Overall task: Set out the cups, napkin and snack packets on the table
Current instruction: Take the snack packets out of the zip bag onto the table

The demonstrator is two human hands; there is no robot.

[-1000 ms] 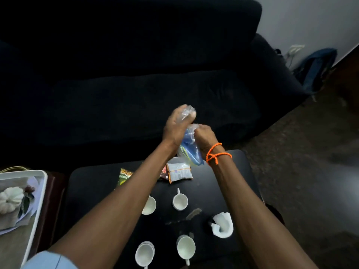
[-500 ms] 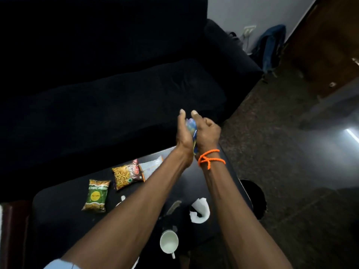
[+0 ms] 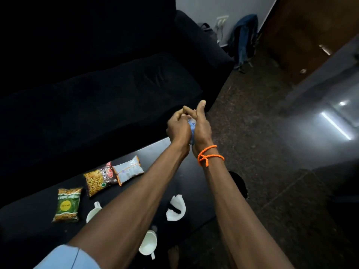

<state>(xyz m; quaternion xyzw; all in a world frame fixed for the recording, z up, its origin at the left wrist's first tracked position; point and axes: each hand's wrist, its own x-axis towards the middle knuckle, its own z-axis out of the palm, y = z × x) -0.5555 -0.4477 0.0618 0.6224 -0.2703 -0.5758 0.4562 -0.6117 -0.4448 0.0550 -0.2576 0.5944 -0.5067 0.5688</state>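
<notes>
My left hand (image 3: 177, 129) and my right hand (image 3: 202, 127) are pressed together above the far right corner of the black table (image 3: 29, 220), both closed on a crumpled blue plastic bag (image 3: 192, 127), mostly hidden between the palms. On the table lie a green snack packet (image 3: 67, 204), a yellow and dark red snack packet (image 3: 100, 178) and a white snack packet (image 3: 128, 169). A white napkin (image 3: 175, 210) lies near the table's right edge. One white cup (image 3: 148, 244) stands at the near edge; another white cup (image 3: 92, 212) is partly hidden by my left forearm.
A black sofa (image 3: 106, 84) runs behind the table. To the right is dark speckled floor (image 3: 262, 133). A blue bag (image 3: 244, 35) leans on the wall by a socket, and a wooden door (image 3: 310, 35) stands at the far right. A dark round object (image 3: 238, 183) sits on the floor beside the table.
My hands have squeezed the blue bag into a small wad between them. The view has swung right, so the table and packets sit lower left.
</notes>
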